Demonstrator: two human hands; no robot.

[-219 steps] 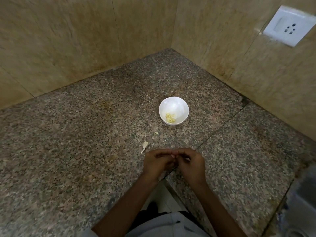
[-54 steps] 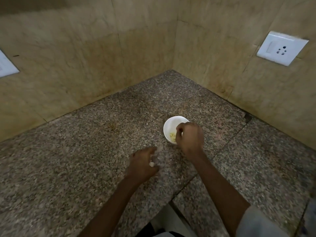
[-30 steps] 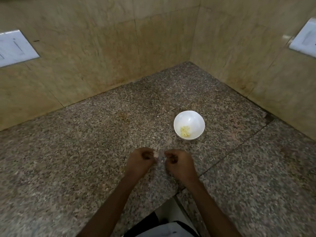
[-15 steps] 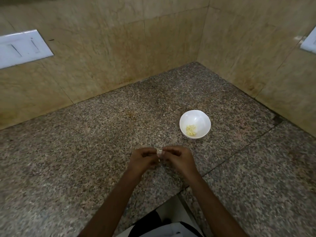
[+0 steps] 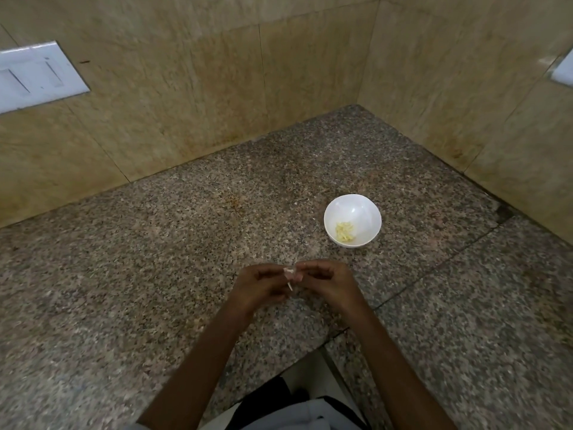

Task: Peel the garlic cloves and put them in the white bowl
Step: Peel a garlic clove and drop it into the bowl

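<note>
A small white bowl point(image 5: 352, 220) stands on the granite counter point(image 5: 155, 259), with peeled yellowish garlic cloves point(image 5: 344, 232) lying in its bottom. Just in front of it and to the left, my left hand point(image 5: 257, 287) and my right hand point(image 5: 325, 282) meet fingertip to fingertip. Between them they pinch a small pale garlic clove point(image 5: 290, 272). A thin strip of skin hangs down from the clove. Most of the clove is hidden by my fingers.
The counter runs into a corner of beige tiled walls. A white switch plate point(image 5: 37, 76) sits on the left wall and a white socket point(image 5: 562, 69) on the right wall. The counter's front edge lies just below my forearms.
Earlier my right hand was at the bowl while my left held a clove. Both hands have since come together on the clove, and a strip of skin now hangs from it.
</note>
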